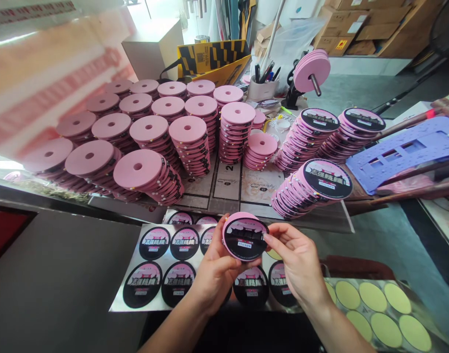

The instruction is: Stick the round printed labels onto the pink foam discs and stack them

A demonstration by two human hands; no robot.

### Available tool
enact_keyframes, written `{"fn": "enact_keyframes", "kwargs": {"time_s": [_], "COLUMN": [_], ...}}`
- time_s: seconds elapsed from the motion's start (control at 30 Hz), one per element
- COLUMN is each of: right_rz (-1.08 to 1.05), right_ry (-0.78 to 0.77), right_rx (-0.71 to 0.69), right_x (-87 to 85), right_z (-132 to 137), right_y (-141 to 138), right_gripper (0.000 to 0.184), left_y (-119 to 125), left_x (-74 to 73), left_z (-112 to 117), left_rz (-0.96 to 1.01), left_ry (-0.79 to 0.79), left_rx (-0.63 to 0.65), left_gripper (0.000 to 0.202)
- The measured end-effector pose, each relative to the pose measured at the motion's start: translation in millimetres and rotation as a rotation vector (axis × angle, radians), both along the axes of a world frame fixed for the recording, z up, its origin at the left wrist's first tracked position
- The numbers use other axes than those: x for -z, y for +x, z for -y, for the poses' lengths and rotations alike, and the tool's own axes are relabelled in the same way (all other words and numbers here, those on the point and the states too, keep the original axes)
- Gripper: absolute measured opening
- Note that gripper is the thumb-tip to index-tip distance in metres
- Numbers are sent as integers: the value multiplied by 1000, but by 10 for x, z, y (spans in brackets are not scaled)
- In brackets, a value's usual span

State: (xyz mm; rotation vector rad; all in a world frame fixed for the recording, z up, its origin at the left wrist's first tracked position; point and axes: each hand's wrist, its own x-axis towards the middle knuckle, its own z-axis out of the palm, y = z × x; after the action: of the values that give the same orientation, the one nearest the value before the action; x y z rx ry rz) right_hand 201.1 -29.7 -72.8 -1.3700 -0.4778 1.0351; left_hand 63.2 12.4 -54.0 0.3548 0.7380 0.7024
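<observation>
My left hand (214, 272) is closed around the edge of a pink foam spool (240, 215), held up over the lap. A round black-and-pink sticker (242, 243) covers the face of the spool. At its right edge, my right hand (300, 260) pinches the sticker's rim between thumb and fingertips. Beneath both hands lies a silver sheet of round stickers (136, 299), partly hidden by the forearms. To the right of my right hand is a sheet with yellow-green circles (381, 300).
Tall stacks of pink spools (138, 169) crowd the table's left and middle. Stacks topped with stickers (325, 179) stand at right. Behind are a black winder holding pink spools (311, 71), a pen cup (263, 89) and a yellow-black box (213, 58). A purple plastic seat (404, 152) stands at right.
</observation>
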Motion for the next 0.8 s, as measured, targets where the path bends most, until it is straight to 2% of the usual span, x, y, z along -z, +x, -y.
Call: {"fn": "enact_keyframes", "kwargs": {"time_s": [0.8], "right_rz": [32], "right_ry": [10], "right_rx": [6], "right_x": [1], "right_z": [-6], "right_y": [-27], "right_gripper": [13], "left_y": [15], "left_x": [17], "left_z": [22], "left_rz": [-31], "left_ry": [19], "left_rx": [-15], "left_gripper": [70]}}
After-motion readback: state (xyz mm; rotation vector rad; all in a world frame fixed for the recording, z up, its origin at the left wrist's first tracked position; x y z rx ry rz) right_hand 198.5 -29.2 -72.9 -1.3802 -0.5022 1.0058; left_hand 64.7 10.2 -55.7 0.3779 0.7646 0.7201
